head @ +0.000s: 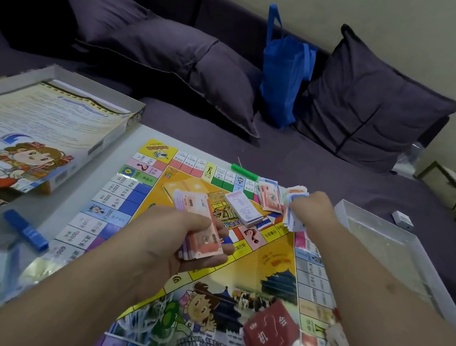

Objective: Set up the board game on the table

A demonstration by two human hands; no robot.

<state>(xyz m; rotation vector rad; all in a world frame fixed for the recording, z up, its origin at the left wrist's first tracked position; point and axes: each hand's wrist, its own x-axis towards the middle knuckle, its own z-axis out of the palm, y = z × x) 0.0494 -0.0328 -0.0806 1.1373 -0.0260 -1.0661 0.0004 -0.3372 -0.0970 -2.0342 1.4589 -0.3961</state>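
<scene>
Head view: my left grip [178, 243] clasps a pink paper-money stack [200, 237], my right grip [309, 209] clasps mixed-colour banknotes [292, 223], above the colourful printed game board [206, 259].

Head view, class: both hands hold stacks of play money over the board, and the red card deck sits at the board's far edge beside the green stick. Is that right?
Not quite. The head view shows the red card deck at the near edge of the board, far from the green stick. The left hand and right hand do hold play money.

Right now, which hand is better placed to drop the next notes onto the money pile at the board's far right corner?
The right hand. It already hovers beside the money pile, gripping a small fan of notes. The left hand holds the main wad of notes nearer the board's middle, farther off.
</scene>
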